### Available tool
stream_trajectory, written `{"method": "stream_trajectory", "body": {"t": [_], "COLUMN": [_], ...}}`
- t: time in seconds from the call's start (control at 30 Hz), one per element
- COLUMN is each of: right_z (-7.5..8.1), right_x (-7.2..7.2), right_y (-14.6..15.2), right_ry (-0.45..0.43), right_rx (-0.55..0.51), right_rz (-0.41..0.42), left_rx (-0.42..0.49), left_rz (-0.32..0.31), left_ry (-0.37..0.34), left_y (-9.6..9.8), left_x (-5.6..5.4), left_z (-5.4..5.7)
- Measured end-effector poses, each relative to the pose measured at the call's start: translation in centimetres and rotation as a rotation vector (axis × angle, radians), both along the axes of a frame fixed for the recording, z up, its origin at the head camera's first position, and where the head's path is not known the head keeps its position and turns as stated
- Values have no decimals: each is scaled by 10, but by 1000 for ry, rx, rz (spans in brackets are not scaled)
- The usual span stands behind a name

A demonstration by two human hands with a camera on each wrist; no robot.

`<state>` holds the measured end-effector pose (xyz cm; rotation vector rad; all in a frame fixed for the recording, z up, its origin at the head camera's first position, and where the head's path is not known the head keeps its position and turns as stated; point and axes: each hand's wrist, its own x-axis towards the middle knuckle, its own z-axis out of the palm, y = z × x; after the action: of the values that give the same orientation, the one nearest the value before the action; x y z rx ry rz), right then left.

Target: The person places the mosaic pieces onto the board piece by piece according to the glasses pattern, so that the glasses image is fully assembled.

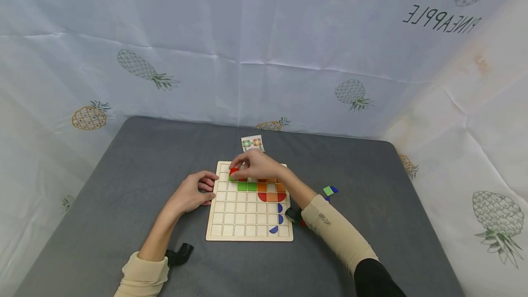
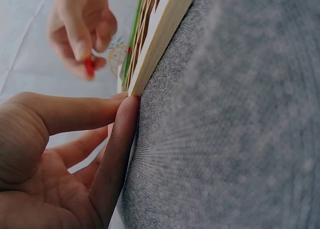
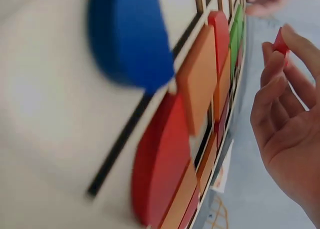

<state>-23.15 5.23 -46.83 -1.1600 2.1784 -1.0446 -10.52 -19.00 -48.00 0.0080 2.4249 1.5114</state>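
A square wooden grid board (image 1: 224, 219) lies on the table. My left hand (image 1: 193, 192) holds its left edge, with thumb and fingertips at the rim. My right hand (image 1: 260, 165) pinches a small red piece (image 3: 280, 43) over the board's upper left. Green squares (image 1: 247, 186), orange pieces (image 1: 271, 197) and red curved pieces (image 1: 281, 197) sit in the grid's upper part; my right hand and forearm hide some of them. Several blue half-round pieces (image 1: 273, 229) lie down the right side of the board. The left wrist view shows the red piece (image 2: 89, 68) apart from the board.
A small printed pattern card (image 1: 252, 143) lies behind the board. Loose pieces, among them a light green square (image 1: 328, 191) and blue ones (image 1: 334, 189), rest on the grey table (image 1: 359, 168) to the right, partly behind my forearm. A pineapple-print cloth (image 1: 264, 81) hangs behind the table.
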Motion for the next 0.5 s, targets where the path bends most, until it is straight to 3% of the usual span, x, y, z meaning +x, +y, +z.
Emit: {"method": "stream_trajectory", "body": {"t": [0.23, 0.5], "right_z": [-5, -7], "right_x": [-4, -5], "right_y": [-21, -30], "right_ry": [145, 144], "right_rx": [79, 131], "right_rz": [38, 70], "left_rx": [-6, -12], "left_rz": [4, 5], "left_ry": [-5, -3], "left_y": [-1, -1], "left_x": [-1, -1], "left_z": [-2, -3]}}
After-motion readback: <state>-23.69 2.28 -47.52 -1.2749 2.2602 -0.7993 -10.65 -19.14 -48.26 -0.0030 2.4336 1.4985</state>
